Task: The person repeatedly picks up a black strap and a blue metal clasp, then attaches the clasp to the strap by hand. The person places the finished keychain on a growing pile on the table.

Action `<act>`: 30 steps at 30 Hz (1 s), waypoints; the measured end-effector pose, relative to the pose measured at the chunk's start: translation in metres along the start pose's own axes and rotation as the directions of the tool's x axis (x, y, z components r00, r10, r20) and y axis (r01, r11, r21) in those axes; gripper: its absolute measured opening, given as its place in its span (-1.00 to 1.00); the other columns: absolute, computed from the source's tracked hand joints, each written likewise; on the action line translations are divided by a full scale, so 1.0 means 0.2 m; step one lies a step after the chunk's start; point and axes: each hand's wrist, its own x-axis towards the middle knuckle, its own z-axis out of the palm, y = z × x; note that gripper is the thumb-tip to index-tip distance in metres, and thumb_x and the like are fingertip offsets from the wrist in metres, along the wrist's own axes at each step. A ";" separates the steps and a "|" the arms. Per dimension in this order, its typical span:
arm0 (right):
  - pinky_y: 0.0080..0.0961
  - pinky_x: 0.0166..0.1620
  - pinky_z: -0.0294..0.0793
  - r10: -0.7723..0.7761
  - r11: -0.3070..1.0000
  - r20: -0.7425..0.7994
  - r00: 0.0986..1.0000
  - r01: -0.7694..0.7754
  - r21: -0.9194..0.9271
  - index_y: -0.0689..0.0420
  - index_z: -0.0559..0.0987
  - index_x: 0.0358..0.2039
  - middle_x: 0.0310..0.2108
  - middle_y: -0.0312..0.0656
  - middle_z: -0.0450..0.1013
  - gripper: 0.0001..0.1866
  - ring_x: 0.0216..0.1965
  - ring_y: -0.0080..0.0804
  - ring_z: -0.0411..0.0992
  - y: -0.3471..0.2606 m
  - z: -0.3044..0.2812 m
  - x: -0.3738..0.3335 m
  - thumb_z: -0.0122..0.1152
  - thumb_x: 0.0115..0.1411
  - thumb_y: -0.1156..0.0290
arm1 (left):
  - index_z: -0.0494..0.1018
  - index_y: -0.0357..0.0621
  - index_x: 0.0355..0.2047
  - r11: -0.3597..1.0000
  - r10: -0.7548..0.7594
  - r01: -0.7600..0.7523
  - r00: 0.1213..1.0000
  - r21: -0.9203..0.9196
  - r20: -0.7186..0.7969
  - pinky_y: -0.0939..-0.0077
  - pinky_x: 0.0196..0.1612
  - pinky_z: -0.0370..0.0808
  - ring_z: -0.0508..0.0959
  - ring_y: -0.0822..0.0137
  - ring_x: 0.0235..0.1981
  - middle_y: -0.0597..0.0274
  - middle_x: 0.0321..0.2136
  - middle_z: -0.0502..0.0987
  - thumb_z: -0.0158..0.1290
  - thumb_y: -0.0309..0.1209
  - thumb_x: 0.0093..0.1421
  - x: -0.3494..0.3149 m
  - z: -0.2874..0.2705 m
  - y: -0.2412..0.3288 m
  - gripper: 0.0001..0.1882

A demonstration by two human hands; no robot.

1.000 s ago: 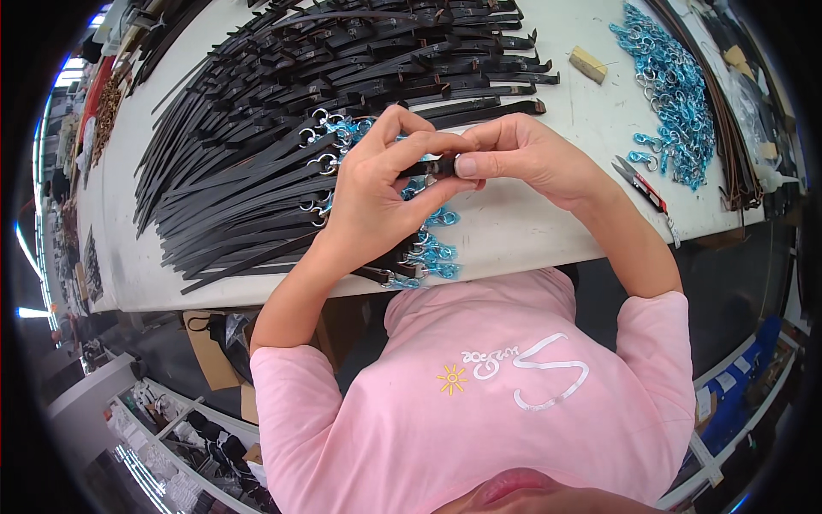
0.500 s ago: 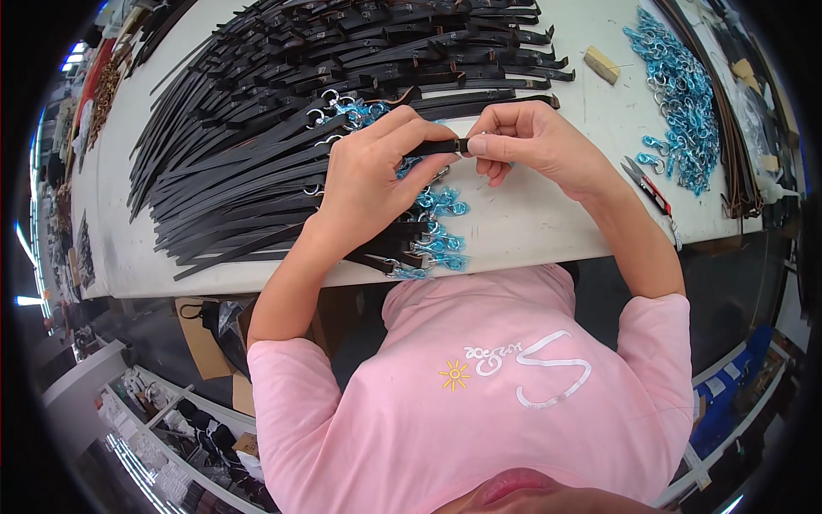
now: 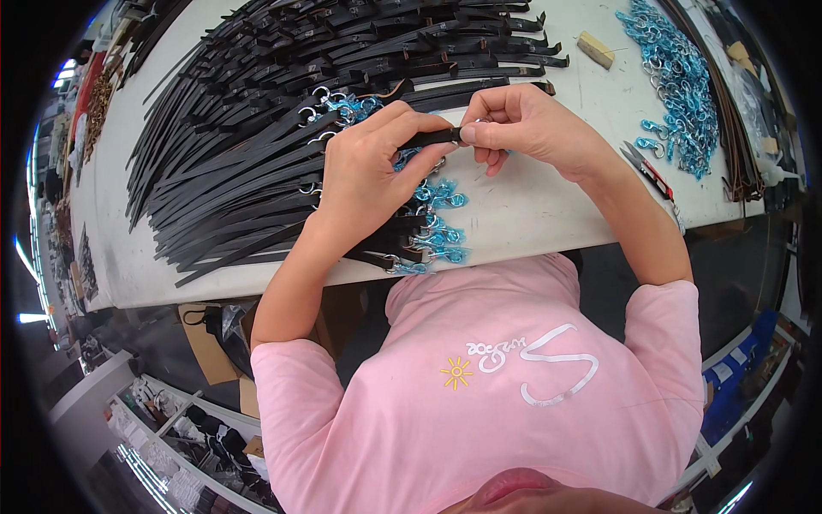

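Note:
My left hand [image 3: 368,163] pinches a black strap [image 3: 432,137] close to its end, thumb below and fingers above. At that same end the thumb and fingers of my right hand [image 3: 531,133] are pressed together. A bit of shiny metal shows by the right fingertips, partly hidden. Under and around the left hand lie finished-looking black straps with blue-wrapped metal clasps [image 3: 443,195] at their right ends. Beyond both hands spreads a large heap of loose black straps [image 3: 282,81] with folded ends.
On the white table [image 3: 548,218], a pile of blue-wrapped clasps [image 3: 681,86] lies at the right. Thread snips [image 3: 648,174] with red-and-black handles rest beside my right forearm. A tan block [image 3: 595,50] sits farther back. Brown straps [image 3: 728,111] run along the right edge.
Both hands keep hold of the strap end and sit slightly farther left and higher in view. The right fingers have shifted a little, and a metal glint now shows above them.

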 end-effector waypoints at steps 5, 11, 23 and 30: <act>-0.63 -0.34 0.57 -0.012 0.999 -0.015 1.000 0.012 -0.052 0.20 0.63 -0.35 -0.49 -0.27 0.52 -0.74 -0.45 -0.56 0.53 0.01 0.00 0.01 0.36 0.16 0.24 | 0.64 -0.13 -0.27 1.000 0.003 -0.003 1.000 0.027 0.010 0.51 -0.53 0.42 0.52 0.30 -0.59 0.29 -0.47 0.56 0.34 -0.37 0.09 0.00 0.00 0.00 -0.79; -0.67 -0.31 0.55 -0.017 0.996 0.008 1.000 0.018 -0.086 0.14 0.60 -0.37 -0.50 -0.33 0.53 -0.75 -0.47 -0.66 0.50 0.02 -0.01 0.01 0.33 0.21 0.20 | 0.64 -0.13 -0.28 0.999 0.010 -0.010 1.000 0.035 0.002 0.51 -0.52 0.41 0.51 0.30 -0.59 0.29 -0.48 0.55 0.34 -0.35 0.09 0.00 0.00 -0.01 -0.79; -0.66 -0.35 0.55 -0.046 0.990 -0.031 0.998 0.042 -0.135 0.11 0.59 -0.40 -0.52 -0.38 0.50 -0.83 -0.48 -0.68 0.48 0.03 0.03 0.03 0.28 0.18 0.28 | 0.64 -0.11 -0.27 0.996 0.051 -0.050 0.999 0.068 -0.010 0.50 -0.53 0.40 0.51 0.28 -0.60 0.29 -0.48 0.55 0.33 -0.34 0.10 -0.01 0.01 -0.02 -0.79; -0.65 -0.35 0.54 -0.077 0.991 -0.042 0.996 0.072 -0.112 0.14 0.57 -0.40 -0.52 -0.37 0.49 -0.85 -0.49 -0.69 0.47 0.03 0.05 0.03 0.26 0.20 0.33 | 0.63 -0.11 -0.25 0.995 0.085 -0.089 0.993 -0.043 -0.084 0.55 -0.54 0.42 0.50 0.37 -0.64 0.32 -0.42 0.62 0.34 -0.40 0.08 -0.01 0.06 -0.05 -0.78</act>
